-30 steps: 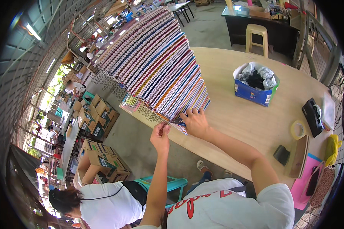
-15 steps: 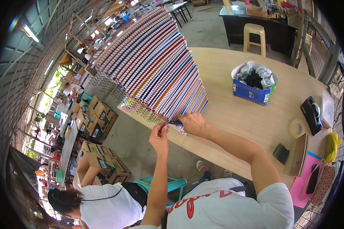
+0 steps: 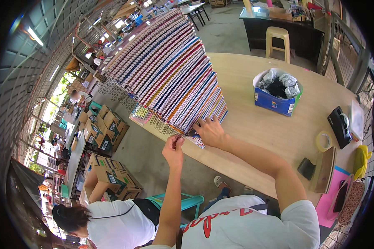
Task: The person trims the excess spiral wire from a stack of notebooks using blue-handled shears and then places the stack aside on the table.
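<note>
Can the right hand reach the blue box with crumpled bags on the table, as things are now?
Probably yes. The right hand rests at the near end of the notebook stack, and only bare wooden table lies between it and the blue box, on that hand's own side.

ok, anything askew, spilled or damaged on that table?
Mostly tidy. The fanned row of spiral notebooks overhangs the wooden table at its near-left edge, where the left hand pinches a coil end and the right hand presses the nearest notebook. The blue bin is heaped with crumpled bags. No spill or damage visible.
</note>
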A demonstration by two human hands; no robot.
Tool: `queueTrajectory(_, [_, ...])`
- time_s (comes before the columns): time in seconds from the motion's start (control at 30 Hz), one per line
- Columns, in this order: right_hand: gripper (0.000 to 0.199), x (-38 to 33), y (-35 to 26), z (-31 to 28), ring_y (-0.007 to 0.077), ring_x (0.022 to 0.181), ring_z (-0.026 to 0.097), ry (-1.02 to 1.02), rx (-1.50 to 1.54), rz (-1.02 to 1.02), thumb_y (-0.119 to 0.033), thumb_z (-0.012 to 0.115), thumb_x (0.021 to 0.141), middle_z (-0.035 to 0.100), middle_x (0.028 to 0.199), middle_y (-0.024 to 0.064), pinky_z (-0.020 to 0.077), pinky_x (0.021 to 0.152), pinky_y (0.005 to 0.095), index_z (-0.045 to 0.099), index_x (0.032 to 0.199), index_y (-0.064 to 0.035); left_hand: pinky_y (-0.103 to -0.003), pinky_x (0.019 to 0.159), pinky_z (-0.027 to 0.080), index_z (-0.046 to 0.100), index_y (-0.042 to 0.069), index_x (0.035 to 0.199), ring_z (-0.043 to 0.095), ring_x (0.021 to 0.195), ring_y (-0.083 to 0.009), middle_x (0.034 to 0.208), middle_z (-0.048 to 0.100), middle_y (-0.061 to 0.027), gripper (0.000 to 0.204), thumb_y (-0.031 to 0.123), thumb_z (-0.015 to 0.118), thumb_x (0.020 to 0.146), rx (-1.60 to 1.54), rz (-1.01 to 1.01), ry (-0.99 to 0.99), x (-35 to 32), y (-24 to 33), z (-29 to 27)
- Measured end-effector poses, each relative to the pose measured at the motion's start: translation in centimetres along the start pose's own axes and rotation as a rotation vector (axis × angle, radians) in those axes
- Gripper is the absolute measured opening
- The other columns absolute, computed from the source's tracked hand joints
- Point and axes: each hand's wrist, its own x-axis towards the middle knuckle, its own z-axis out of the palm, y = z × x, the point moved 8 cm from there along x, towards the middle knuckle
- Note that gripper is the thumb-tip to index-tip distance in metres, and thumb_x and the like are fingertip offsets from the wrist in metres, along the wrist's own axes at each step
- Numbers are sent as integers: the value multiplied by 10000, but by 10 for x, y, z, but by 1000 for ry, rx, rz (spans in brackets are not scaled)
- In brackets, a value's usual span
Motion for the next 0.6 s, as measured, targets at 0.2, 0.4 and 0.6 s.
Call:
queueTrajectory(0.2, [185,14,0,9,287,801,687,-181,-31,-74,-193,564,853,688,884,101,526,717,502,687,961,-107,-300,785,584,605,-106,1028,695,837,-183,931,682,-141,139,-52,626,902,0,24,-32,0,1,1])
queueTrajectory(0.4, [146,13,6,19,302,702,714,-323,165,-45,-163,561,844,697,783,133,561,567,445,667,902,-82,-291,775,578,608,-105,1034,694,837,-178,939,683,-136,141,-43,623,908,27,29,-24,0,3,1])
queueTrajectory(0.6, [295,3,13,14,322,785,698,-304,172,52,-152,627,772,669,880,155,549,641,468,649,1061,-97,-281,752,570,627,-94,1032,685,806,-161,920,694,-125,156,-7,643,904,17,7,11,-1,7,1])
